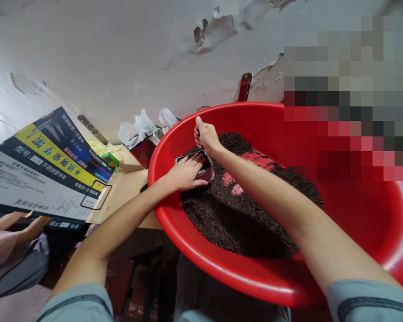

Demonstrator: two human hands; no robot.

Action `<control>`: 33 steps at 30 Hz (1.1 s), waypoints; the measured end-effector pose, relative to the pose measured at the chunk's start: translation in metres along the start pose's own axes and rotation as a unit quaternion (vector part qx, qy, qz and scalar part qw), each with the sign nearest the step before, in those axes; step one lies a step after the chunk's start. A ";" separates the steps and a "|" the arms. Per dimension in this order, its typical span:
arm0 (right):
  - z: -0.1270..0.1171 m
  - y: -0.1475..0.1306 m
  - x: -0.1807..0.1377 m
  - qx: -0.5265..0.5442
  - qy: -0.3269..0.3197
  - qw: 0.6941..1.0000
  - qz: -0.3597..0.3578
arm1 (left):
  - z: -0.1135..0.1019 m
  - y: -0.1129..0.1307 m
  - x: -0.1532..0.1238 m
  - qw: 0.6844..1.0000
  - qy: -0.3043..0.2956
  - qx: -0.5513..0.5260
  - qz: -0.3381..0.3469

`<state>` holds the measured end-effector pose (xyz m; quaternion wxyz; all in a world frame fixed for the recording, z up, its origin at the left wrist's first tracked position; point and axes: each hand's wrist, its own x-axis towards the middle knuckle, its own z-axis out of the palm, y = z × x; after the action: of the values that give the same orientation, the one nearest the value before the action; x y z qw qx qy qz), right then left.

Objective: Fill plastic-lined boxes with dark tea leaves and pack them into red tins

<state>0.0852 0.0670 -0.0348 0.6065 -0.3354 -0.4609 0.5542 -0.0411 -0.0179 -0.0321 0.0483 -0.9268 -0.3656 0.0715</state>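
A big red plastic basin [174, 147] holds a heap of dark loose tea leaves [228, 210]. At its far left rim lies a small clear bag [206, 172] with dark contents. My left hand [184, 172] rests on the bag with fingers stretched over its mouth. My right hand [206, 136] is closed around the bag's far edge, thumb up, just above the leaves.
A printed cardboard box [43, 165] lies on the wooden table [127, 188] at left. Crumpled plastic bags [144, 127], a dark red packet [143, 152] and a green packet [110, 158] sit behind the basin. Another person's arm [16, 228] shows at lower left. A peeling wall stands behind.
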 end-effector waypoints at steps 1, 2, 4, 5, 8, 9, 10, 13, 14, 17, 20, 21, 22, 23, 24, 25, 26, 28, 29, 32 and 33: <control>0.001 0.000 -0.001 0.004 0.002 1.000 -0.001 | -0.001 0.001 0.002 1.000 -0.008 -0.002 -0.003; 0.001 -0.001 -0.002 0.008 0.003 1.000 0.000 | -0.002 0.002 0.004 1.000 -0.014 -0.005 -0.006; 0.003 -0.001 -0.004 0.015 0.002 1.000 0.002 | -0.004 0.005 0.006 1.000 -0.024 -0.005 -0.010; 0.003 -0.001 -0.005 0.017 0.002 1.000 0.001 | -0.006 0.005 0.006 1.000 -0.029 -0.002 -0.012; 0.001 0.001 -0.005 0.013 0.004 1.000 -0.008 | -0.010 0.006 -0.003 0.999 -0.025 -0.004 -0.026; 0.000 0.003 -0.004 0.010 0.005 1.000 -0.014 | -0.012 0.005 -0.008 0.999 -0.015 -0.014 -0.037; -0.001 0.004 -0.003 0.006 0.003 1.000 -0.021 | -0.013 0.003 -0.013 0.998 -0.006 -0.027 -0.050; -0.003 0.009 0.001 0.002 -0.015 0.999 -0.049 | -0.013 -0.009 -0.032 0.994 0.020 -0.061 -0.091; -0.003 0.011 0.002 0.003 -0.021 0.998 -0.055 | -0.011 -0.014 -0.038 0.992 0.029 -0.068 -0.103; -0.001 0.014 0.005 0.006 -0.019 0.999 -0.039 | -0.001 -0.028 -0.053 0.984 0.075 -0.092 -0.130; 0.001 0.014 0.005 0.007 -0.002 1.000 -0.015 | 0.009 -0.034 -0.061 0.974 0.129 -0.129 -0.133; 0.001 0.014 0.006 0.006 0.001 1.000 -0.013 | 0.012 -0.033 -0.061 0.973 0.140 -0.139 -0.120; 0.001 0.014 0.006 0.005 0.002 1.000 -0.013 | 0.013 -0.032 -0.061 0.973 0.145 -0.144 -0.102; 0.000 0.014 0.006 0.003 0.002 1.000 -0.013 | 0.014 -0.030 -0.060 0.975 0.146 -0.145 -0.082; -0.001 0.014 0.006 0.003 -0.001 1.000 -0.012 | 0.013 -0.028 -0.057 0.978 0.143 -0.141 -0.064; -0.003 0.013 0.006 0.002 -0.006 1.000 -0.010 | 0.012 -0.026 -0.053 0.981 0.136 -0.132 -0.049; -0.004 0.013 0.006 0.002 -0.013 1.000 -0.006 | 0.010 -0.023 -0.049 0.984 0.127 -0.120 -0.038; -0.007 0.012 0.004 -0.001 -0.025 1.000 0.001 | 0.004 -0.020 -0.036 0.989 0.109 -0.096 -0.024; -0.007 0.011 0.004 -0.003 -0.028 1.000 0.004 | 0.002 -0.018 -0.029 0.991 0.100 -0.086 -0.018; -0.008 0.010 0.002 -0.002 -0.028 1.000 0.007 | -0.005 -0.017 -0.008 0.996 0.071 -0.062 -0.004; -0.008 0.010 0.002 0.002 -0.028 1.000 0.006 | -0.006 -0.016 -0.002 0.996 0.063 -0.056 0.001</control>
<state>0.0894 0.0715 -0.0466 0.5907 -0.3215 -0.4747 0.5678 -0.0526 -0.0074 -0.0239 0.0188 -0.9311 -0.3643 -0.0073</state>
